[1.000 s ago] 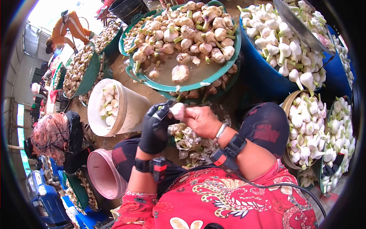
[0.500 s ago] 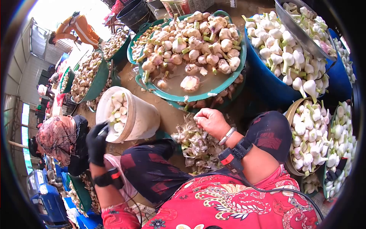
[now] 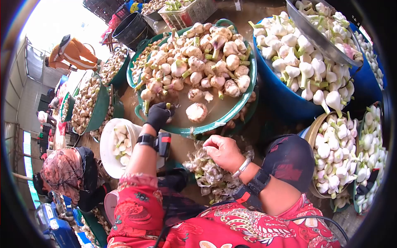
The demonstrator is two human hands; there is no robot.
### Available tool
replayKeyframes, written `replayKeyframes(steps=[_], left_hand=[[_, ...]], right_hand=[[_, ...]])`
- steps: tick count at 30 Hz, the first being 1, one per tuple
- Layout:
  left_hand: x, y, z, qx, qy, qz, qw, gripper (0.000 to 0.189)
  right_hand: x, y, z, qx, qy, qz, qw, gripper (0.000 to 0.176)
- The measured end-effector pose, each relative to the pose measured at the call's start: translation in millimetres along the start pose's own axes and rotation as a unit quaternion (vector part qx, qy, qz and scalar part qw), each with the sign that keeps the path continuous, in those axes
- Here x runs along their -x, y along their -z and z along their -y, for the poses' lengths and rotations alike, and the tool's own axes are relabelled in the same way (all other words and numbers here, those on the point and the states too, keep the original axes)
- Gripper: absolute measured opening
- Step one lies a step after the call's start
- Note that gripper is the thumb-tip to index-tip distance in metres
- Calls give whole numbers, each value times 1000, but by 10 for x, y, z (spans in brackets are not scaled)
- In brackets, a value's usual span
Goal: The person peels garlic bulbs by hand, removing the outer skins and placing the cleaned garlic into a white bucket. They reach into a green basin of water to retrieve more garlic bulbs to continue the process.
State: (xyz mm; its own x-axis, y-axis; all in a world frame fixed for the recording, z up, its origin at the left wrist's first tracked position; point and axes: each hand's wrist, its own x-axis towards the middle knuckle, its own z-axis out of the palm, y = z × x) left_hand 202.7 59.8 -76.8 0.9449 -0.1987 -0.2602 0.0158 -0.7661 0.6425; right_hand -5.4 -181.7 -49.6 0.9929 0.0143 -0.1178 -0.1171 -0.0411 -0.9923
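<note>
My left hand [image 3: 158, 117], in a black glove, reaches over the near rim of a green basin [image 3: 194, 131]. Its fingers are closed on a garlic bulb [image 3: 170, 110], mostly hidden by the glove. Many unpeeled bulbs with cut stems [image 3: 198, 58] are heaped in this basin, and a large one [image 3: 196, 112] lies apart near the front. My bare right hand [image 3: 223, 152] is held above a pile of garlic skins [image 3: 213, 175], thumb and fingers pinched together. What they hold, if anything, cannot be made out. Left of my forearm, a white bucket [image 3: 108, 144] contains peeled garlic.
On the right, a blue tub [image 3: 264, 66] and a smaller bucket [image 3: 313, 163] hold white garlic; a metal bowl [image 3: 304, 25] rests on the tub. A person in a patterned head cover [image 3: 62, 171] sits close at left. Another in orange [image 3: 74, 53] bends farther back.
My left hand has moved from beside the white bucket up to the basin and closed on a bulb there. My right hand stays over the skins. The view has shifted slightly.
</note>
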Motion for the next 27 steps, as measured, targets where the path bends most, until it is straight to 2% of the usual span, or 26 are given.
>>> replayKeyframes(steps=[1,2,3,4,5,7,8,9,10,11,12,13,14,16,17,19,23,25,27], left_hand=[[223,46,-137,257,4,16,966,28],[347,69,-140,325,-17,49,944,28],[672,65,-369,300,-131,21,945,28],[927,50,-550,268,-135,26,954,28],[1149,41,-648,46,-271,18,961,30],[1537,-214,-759,252,-167,39,952,31],[1649,-358,-775,331,-141,45,932,31],[1739,-479,-797,408,-115,50,904,32],[1828,-545,-848,374,-143,35,916,30],[1859,-641,-833,483,-62,31,873,30],[1873,-686,-813,473,-76,12,878,30],[1882,-699,-803,462,-91,-8,882,30],[1892,-685,-803,462,-92,-10,882,30],[1915,-651,-808,371,-86,-13,925,25],[1918,-641,-812,369,-86,-10,925,25],[1932,-615,-820,510,-3,66,858,27],[1999,-602,-816,509,-41,69,857,25],[2022,-589,-832,477,-64,37,876,23],[2047,-560,-917,491,-55,24,869,25]], right_hand=[[-5,-41,-28,-24,15,-8,1000,12],[-21,-115,-78,-61,23,-17,998,14],[-21,-174,-115,-97,29,-26,994,18],[-2,-152,-37,-59,33,-3,998,30],[-4,-187,-59,-74,19,33,997,51],[55,-271,-61,-82,84,17,993,71],[58,-275,-93,-32,112,29,993,84],[71,-308,-125,-42,149,0,988,78],[83,-302,-127,-45,139,2,989,73],[101,-300,-115,-50,129,4,990,68],[149,-272,-89,-32,140,-10,990,57],[162,-268,-112,-32,140,-8,990,57],[154,-264,-151,-143,87,15,986,53],[158,-226,-101,-328,5,52,943,40],[156,-185,-76,-330,5,49,943,40],[161,-110,-56,-369,-104,111,917,40],[146,-51,-23,-459,-133,130,868,34],[136,-78,-44,-460,-133,135,868,36],[133,-117,-52,-411,-90,127,898,36]])
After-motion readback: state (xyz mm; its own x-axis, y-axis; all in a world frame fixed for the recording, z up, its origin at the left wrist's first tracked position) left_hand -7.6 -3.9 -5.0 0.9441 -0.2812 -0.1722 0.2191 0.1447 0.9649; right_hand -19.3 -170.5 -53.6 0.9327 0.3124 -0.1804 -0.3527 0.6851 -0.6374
